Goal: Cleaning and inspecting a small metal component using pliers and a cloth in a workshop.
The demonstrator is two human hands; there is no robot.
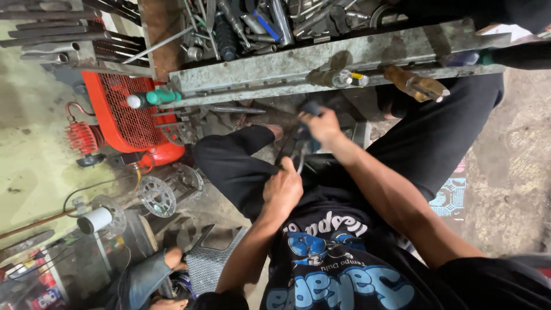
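Head view, looking down at a person seated, black trousers, black shirt with blue print. Left hand [283, 189] closed around the lower end of a dark tool [295, 143], over the left knee. Right hand [322, 125] closed on the tool's upper end, which has a blue-black grip; exact kind of tool hard to tell, looks like long dark handles. Tool runs between both hands, just below the near edge of the metal shelf [321, 63].

On that shelf edge: green-handled screwdriver [150, 98] at the left end, a yellow-tipped tool [338, 78] near the middle, a brown worn handle [414, 84] toward the right. Behind the edge, a tray of mixed metal tools [252, 23].

Left on the floor: red wire-mesh machine [129, 112], a brake disc [156, 196], a white roll [94, 220]. Another person's denim sleeve [140, 281] at the bottom left.
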